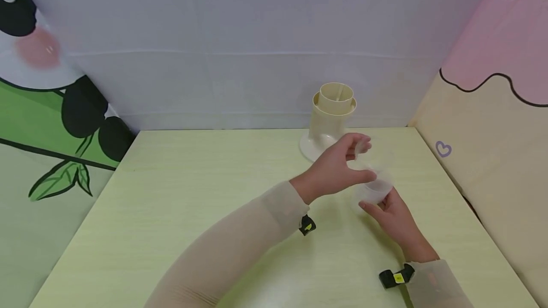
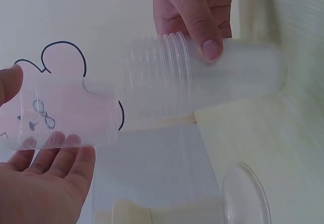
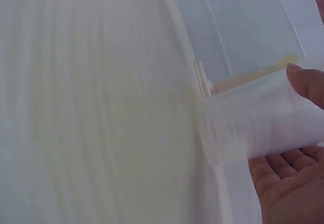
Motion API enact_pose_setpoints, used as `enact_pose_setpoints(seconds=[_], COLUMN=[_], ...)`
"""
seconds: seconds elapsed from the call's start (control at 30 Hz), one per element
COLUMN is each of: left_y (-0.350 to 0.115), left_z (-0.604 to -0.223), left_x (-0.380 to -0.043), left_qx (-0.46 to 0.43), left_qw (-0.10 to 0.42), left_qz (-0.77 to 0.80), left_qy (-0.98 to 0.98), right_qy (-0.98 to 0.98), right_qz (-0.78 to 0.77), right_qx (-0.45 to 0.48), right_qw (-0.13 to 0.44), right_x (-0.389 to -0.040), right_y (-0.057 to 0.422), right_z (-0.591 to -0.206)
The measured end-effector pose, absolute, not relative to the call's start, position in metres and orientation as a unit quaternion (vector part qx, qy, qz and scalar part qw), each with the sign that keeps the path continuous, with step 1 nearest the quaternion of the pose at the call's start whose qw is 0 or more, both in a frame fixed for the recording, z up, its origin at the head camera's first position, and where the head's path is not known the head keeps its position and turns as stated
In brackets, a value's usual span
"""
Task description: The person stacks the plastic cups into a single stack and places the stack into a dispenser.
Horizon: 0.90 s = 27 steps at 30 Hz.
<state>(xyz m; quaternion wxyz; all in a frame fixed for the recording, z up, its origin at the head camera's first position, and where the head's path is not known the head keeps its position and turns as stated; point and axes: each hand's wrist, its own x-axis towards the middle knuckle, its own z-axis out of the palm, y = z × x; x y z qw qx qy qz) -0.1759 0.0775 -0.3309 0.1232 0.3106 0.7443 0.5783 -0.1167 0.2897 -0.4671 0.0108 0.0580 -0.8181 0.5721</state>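
Note:
My right hand (image 1: 396, 220) holds a stack of transparent plastic cups (image 2: 157, 77) upright above the table, thumb on one side and fingers on the other. The ribbed rims of several nested cups show at the stack's top in the left wrist view. Just over that stack, my left hand (image 1: 336, 165) holds a single transparent cup (image 2: 71, 114) between thumb and fingers. A narrow gap separates this cup from the stack's rims. In the right wrist view the stack (image 3: 248, 120) spans from my palm toward the table.
Behind my left hand stands a cream cup-holder-like stand (image 1: 329, 120) with two round tubes and a white disc base (image 1: 310, 146). It is near the back edge of the pale wooden table (image 1: 205, 184). Printed cloth walls (image 1: 257, 80) enclose the back and sides.

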Motion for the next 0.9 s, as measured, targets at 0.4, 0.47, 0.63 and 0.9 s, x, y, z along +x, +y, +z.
enact_pose_setpoints(seconds=[0.4,0.47,0.63,0.9], left_y=[0.086,0.087,0.09,0.094], left_z=[-0.325,-0.325,-0.326,-0.33], left_x=[-0.172,-0.172,-0.171,-0.168], left_qx=[0.324,0.325,0.326,0.312], left_qw=[0.134,0.138,0.143,0.157], left_qz=[0.578,0.578,0.579,0.577], left_qy=[0.737,0.736,0.733,0.738], right_qy=[-0.817,-0.817,-0.818,-0.815], right_qz=[0.572,0.572,0.571,0.575], right_qx=[0.075,0.075,0.074,0.075], right_qw=[0.021,0.021,0.019,0.014], right_x=[-0.116,-0.116,-0.115,-0.115], right_y=[0.289,0.289,0.289,0.289], right_z=[-0.469,-0.469,-0.468,-0.466])
